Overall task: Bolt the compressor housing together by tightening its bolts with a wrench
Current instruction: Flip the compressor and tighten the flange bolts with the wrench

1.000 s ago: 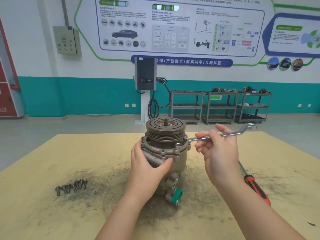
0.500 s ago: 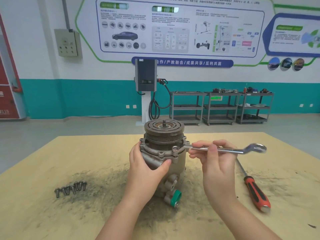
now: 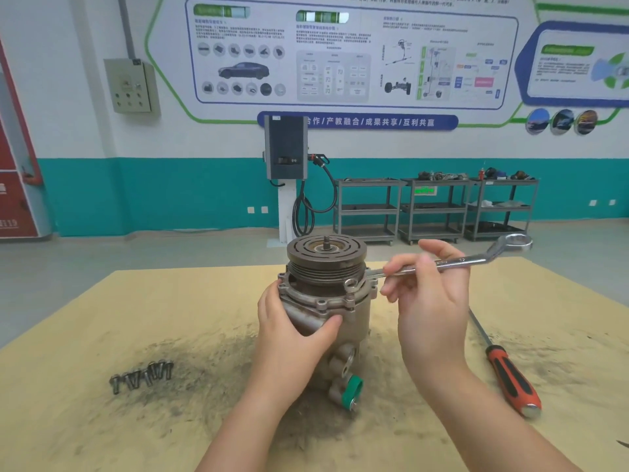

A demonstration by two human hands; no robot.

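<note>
We see the compressor housing [image 3: 335,321] standing upright near the middle of the tabletop [image 3: 102,321], its grooved pulley [image 3: 326,255] on top and a green-capped port [image 3: 352,391] low on its near side. Our left hand [image 3: 291,338] wraps around the housing's left flank just below the bolted flange, thumb pressed across the front and the fingers curled out of sight behind. Our right hand [image 3: 430,301] holds the wrench [image 3: 442,264] around the middle of its shank, fingers curled loosely over it. The wrench lies roughly level, sloping slightly upward to the right, where its free ring end hangs in the air beyond the hand. Its other end reaches the flange on the right side of the housing; it appears to sit on a flange bolt there, though the view is too small for us to be sure. A cluster of loose bolts [image 3: 143,375] lies well to the left on the tabletop, in a dark smudged patch. A screwdriver [image 3: 509,376] with a red and black handle lies to the right, its shaft partly hidden behind our right wrist.
</note>
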